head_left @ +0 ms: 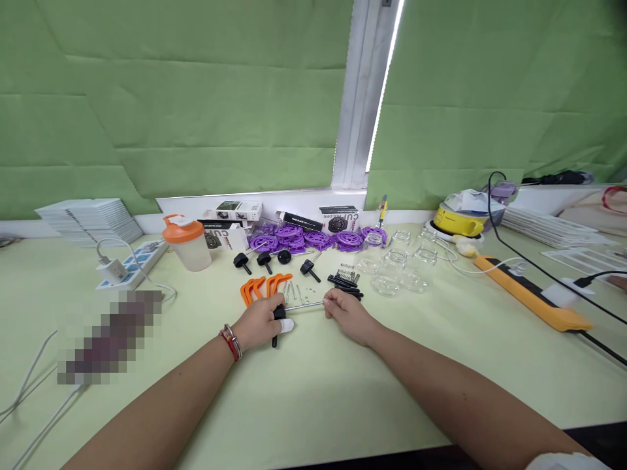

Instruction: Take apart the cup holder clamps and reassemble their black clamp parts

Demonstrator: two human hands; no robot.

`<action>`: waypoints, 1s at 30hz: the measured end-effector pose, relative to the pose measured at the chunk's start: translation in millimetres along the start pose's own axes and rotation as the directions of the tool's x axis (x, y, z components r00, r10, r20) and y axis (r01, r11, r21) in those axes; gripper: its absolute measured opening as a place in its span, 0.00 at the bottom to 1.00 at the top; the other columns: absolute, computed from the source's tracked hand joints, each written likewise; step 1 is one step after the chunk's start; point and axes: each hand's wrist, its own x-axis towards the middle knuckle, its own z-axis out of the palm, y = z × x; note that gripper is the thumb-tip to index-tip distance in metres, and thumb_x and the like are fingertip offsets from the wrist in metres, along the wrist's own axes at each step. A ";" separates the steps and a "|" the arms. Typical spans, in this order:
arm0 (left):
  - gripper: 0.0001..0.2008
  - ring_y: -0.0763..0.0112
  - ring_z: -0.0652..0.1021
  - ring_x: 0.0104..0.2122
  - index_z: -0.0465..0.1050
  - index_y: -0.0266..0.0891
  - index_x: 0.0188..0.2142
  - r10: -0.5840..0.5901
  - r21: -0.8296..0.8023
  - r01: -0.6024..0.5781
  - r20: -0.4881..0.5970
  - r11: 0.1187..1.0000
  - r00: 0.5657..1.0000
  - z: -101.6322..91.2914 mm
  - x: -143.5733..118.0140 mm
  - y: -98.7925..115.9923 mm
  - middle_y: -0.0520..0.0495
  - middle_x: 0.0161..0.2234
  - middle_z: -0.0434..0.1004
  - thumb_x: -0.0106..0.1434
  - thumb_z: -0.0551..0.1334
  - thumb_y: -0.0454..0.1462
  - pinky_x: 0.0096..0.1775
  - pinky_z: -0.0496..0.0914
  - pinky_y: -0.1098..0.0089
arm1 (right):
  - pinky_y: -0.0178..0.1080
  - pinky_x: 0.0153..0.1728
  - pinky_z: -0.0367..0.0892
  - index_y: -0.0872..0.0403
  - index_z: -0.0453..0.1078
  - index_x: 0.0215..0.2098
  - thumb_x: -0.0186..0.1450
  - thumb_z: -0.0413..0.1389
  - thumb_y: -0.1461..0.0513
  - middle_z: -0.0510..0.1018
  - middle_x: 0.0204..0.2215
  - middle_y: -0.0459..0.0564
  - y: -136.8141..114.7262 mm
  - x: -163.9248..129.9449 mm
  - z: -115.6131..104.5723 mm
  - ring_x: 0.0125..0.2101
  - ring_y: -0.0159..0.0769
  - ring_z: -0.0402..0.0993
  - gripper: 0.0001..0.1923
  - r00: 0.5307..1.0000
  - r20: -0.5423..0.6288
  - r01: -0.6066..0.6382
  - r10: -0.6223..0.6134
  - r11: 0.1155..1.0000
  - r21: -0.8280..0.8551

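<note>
Both hands pinch one thin metal rod (304,305) lying crosswise between them: left hand (258,322) closed on its black-knobbed end, right hand (345,312) fingertips closed on the other.

A pale green table (304,405) carries purple plastic wheels (313,238), clear glass jars (396,267), orange plastic brackets (259,287), an orange-lidded shaker bottle (187,243) and a white power strip (132,264)

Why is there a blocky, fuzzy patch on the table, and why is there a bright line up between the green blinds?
In the head view, the blocky patch left of the left hand is blurred into squares, hiding what lies there. The bright strip is daylight glaring through the gap between the green blinds. The table edge bows from wide-lens distortion.
</note>
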 end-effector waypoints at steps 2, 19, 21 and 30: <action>0.12 0.73 0.64 0.22 0.62 0.41 0.32 0.001 -0.002 -0.001 -0.001 1.000 1.000 0.3 0.1 -0.6 0.55 0.24 0.63 0.54 0.61 0.44 0.24 0.58 0.73 | 0.35 0.31 0.57 0.53 0.62 0.25 0.66 0.44 0.56 0.68 0.23 0.44 -0.7 0.4 -0.7 0.25 0.31 0.61 0.15 1.000 -0.009 0.011 -0.011 0.999 -0.036; 0.12 0.73 0.64 0.22 0.62 0.41 0.33 -0.003 0.010 0.003 0.000 1.000 1.000 0.6 1.7 -1.4 0.55 0.23 0.63 0.54 0.61 0.44 0.24 0.58 0.73 | 0.35 0.30 0.56 0.53 0.62 0.30 0.65 0.46 0.58 0.70 0.23 0.43 -0.6 0.4 0.1 0.24 0.30 0.60 0.09 1.000 0.013 -0.014 0.014 1.000 0.011; 0.12 0.74 0.64 0.22 0.62 0.41 0.33 0.001 0.007 -0.001 0.001 1.000 1.000 0.5 1.6 -1.5 0.55 0.23 0.63 0.55 0.61 0.44 0.24 0.58 0.73 | 0.35 0.30 0.56 0.53 0.62 0.27 0.65 0.45 0.57 0.70 0.23 0.44 -2.6 0.2 -0.6 0.24 0.30 0.59 0.12 1.000 0.005 -0.008 0.008 0.999 -0.031; 0.12 0.73 0.64 0.22 0.62 0.41 0.33 -0.013 0.004 0.013 0.003 1.000 1.000 1.0 0.2 -2.1 0.55 0.23 0.63 0.54 0.61 0.44 0.24 0.58 0.73 | 0.36 0.31 0.57 0.53 0.63 0.28 0.66 0.44 0.55 0.69 0.23 0.44 -1.2 0.1 0.5 0.25 0.31 0.61 0.14 1.000 -0.017 -0.018 0.018 0.999 0.030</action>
